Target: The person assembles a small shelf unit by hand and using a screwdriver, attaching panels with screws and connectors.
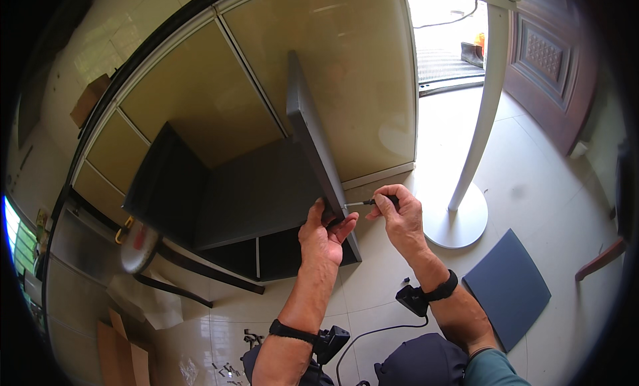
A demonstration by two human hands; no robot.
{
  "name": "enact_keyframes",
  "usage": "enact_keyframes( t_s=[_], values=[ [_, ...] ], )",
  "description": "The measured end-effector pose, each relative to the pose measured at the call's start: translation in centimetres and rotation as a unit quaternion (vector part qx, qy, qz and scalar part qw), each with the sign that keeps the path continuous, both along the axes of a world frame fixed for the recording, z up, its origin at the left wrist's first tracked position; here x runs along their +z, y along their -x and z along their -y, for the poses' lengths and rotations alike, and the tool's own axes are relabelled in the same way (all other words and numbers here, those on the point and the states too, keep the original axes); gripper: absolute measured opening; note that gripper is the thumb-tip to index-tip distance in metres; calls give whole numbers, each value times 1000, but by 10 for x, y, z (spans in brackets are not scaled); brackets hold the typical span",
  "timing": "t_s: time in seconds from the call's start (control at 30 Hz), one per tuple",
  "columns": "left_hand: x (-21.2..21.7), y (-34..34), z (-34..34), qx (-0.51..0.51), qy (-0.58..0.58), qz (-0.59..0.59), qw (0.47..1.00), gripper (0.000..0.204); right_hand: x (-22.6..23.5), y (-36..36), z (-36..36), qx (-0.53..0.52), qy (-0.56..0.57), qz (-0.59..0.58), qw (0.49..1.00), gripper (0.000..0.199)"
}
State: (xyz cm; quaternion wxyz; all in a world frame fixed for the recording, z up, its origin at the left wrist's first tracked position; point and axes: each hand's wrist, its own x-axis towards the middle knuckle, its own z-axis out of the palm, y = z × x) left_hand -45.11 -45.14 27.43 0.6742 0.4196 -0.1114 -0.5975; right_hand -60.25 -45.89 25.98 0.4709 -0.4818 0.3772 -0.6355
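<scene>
A dark grey furniture unit [259,186] stands against the tan cabinet wall, with an upright side panel [307,123] rising at its right. My left hand [323,238] is closed round the near edge of that panel, thumb on the inner side and fingers on the outer. In my right hand [403,221] is a screwdriver [360,203], pinched at its black handle. Its thin metal shaft points left, and the tip meets the outer face of the side panel just above my left fingers. Any screw at the tip is too small to make out.
A loose dark grey board [509,289] lies on the tiled floor at right. Beyond my right hand stands a white pole on a round base [459,226]. Small hardware [228,371] lies at lower left, near an open cardboard box [120,353]. A stool [140,249] is left of the unit.
</scene>
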Motion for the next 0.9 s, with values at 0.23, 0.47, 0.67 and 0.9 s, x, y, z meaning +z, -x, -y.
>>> enact_keyframes(
  t_s=[0.23, 0.47, 0.67, 0.9],
  values=[
    [1, 0, 0, -1, -2, 2, 1000, 36, -1, 0, 0, -1, 5, -12, 1000, 10],
    [3, 0, -1, 2, -4, 5, 1000, 36, 1, -2, 3, -11, 28, -34, 999, 10],
    [3, -2, -2, 3, -1, 0, 1000, 36, 1, -7, 5, -18, 6, -11, 1000, 10],
    [4, -3, -2, 5, 0, -1, 1000, 35, 4, -5, 5, 27, -13, -33, 999, 12]
  ],
)
